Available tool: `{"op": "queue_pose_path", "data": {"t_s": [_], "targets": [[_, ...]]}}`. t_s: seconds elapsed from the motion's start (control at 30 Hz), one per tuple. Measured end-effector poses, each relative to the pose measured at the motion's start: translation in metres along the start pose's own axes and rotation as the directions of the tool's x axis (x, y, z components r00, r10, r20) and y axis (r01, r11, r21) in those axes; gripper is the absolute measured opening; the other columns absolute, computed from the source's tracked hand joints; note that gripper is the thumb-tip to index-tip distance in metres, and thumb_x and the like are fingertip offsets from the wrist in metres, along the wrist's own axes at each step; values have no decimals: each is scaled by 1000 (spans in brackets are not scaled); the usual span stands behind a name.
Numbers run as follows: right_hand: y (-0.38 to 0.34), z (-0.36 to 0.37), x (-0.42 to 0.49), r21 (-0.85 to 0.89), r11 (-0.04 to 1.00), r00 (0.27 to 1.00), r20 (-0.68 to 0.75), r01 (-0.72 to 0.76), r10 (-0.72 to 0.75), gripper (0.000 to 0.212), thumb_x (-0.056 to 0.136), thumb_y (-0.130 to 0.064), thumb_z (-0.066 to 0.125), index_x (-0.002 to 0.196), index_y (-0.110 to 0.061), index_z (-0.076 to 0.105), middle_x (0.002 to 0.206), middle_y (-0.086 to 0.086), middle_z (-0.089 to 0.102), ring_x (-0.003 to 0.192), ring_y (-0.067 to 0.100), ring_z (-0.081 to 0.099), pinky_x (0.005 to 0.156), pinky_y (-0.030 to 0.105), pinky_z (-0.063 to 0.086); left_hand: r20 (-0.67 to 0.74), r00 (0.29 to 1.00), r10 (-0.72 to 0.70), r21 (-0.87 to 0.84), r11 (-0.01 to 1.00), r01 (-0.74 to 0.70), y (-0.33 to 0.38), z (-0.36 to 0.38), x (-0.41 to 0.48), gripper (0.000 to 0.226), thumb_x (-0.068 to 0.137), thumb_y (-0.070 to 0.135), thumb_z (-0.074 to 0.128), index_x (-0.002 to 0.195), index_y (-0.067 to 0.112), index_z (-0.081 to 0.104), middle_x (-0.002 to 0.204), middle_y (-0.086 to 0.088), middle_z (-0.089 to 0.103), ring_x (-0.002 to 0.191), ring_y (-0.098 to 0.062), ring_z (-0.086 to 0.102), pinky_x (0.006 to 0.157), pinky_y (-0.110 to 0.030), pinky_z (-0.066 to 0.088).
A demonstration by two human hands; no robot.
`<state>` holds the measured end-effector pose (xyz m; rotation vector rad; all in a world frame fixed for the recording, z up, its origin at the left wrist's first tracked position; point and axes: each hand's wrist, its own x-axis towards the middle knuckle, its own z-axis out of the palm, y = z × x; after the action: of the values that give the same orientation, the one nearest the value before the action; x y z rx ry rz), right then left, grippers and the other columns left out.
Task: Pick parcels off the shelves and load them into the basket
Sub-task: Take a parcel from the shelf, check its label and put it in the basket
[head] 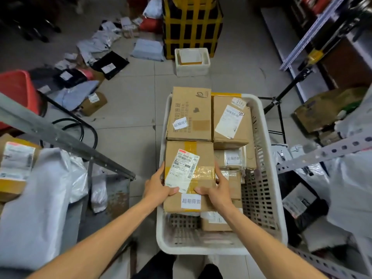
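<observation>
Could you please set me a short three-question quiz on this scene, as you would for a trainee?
1. True or false: the left hand and right hand both hold the labelled box.
2. Where is the red crate? A: left of the basket; B: inside it; C: on the right-hand shelf.
3. Fill in: the basket's colour is ____.
Key: 1 true; 2 A; 3 white.

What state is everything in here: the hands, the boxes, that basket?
Basket: upright, part-filled with boxes.
Front box: taped shut, held by both hands.
Left hand: grips its left edge.
Right hand: grips its right edge.
Foam box: open, on the floor.
</observation>
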<state>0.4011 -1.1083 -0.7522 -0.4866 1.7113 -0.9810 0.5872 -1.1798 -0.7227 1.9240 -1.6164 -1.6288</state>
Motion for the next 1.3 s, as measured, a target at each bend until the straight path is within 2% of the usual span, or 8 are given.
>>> {"op": "queue_pose_path", "data": {"t_s": [0.33, 0.5, 0.63, 0.77, 0.9, 1.07, 1.2, 1.3], "targets": [[10, -2, -10, -33, 999, 999, 36, 19, -18, 117, 60, 4, 85, 151, -34, 23, 116, -9, 66, 103, 10, 64, 93, 33, 53, -57, 998, -8, 128, 992, 15, -6, 15, -8, 98, 72, 15, 80, 149, 35, 23, 135, 2, 56, 128, -24, 49, 103, -46, 44], [13, -4, -20, -172, 984, 996, 83, 50, -36, 119, 66, -13, 85, 152, -39, 7, 133, -4, 58, 116, 17, 58, 102, 43, 46, -142, 990, 26, 179, 984, 0, -5, 29, -34, 83, 77, 20, 74, 146, 31, 29, 135, -1, 56, 127, -28, 49, 104, -46, 42], [8, -18, -28, -293, 953, 994, 96, 72, -46, 101, 77, -23, 75, 152, -39, 9, 120, -3, 64, 110, 22, 60, 97, 41, 49, -210, 974, -90, 124, 985, 118, -8, 40, -61, 102, 77, 24, 74, 153, 17, 7, 137, -14, 51, 128, -33, 45, 104, -49, 40], [-6, -39, -45, -405, 895, 978, 165, 185, -127, 78, 87, -24, 70, 149, -30, 24, 117, -1, 66, 107, 21, 62, 85, 29, 45, -259, 966, 28, 268, 962, 44, 3, 44, -95, 72, 85, 22, 67, 145, 6, 30, 133, -15, 51, 127, -33, 44, 100, -43, 39], [-24, -51, -66, -576, 751, 945, 245, 323, -217, 78, 87, -32, 69, 150, -19, 25, 128, 6, 59, 117, 25, 56, 89, 34, 45, -194, 960, 201, 483, 872, -85, 19, 41, -115, 44, 85, 16, 63, 126, 9, 50, 124, -14, 57, 114, -31, 51, 87, -38, 43], [-52, -56, -102, -781, 491, 922, 324, 387, -211, 76, 85, -34, 70, 147, -16, 30, 138, 15, 48, 122, 29, 51, 97, 39, 45, -44, 941, 335, 698, 685, -211, 46, 39, -135, 56, 86, 25, 66, 137, 14, 44, 134, -8, 51, 119, -26, 52, 93, -37, 44], [-69, -55, -135, -883, 289, 925, 322, 370, -200, 67, 82, -34, 73, 138, -10, 42, 135, 13, 53, 121, 30, 52, 97, 42, 47, 81, 898, 433, 816, 488, -309, 63, 34, -151, 54, 82, 30, 68, 130, 15, 48, 129, -6, 56, 112, -24, 56, 86, -36, 49], [-72, -53, -162, -892, 291, 930, 284, 345, -233, 57, 81, -34, 73, 128, -11, 51, 125, 10, 59, 112, 29, 57, 90, 41, 50, 148, 865, 479, 854, 379, -356, 69, 30, -171, 51, 81, 31, 69, 127, 16, 52, 127, -5, 57, 110, -25, 57, 83, -35, 50]]}}
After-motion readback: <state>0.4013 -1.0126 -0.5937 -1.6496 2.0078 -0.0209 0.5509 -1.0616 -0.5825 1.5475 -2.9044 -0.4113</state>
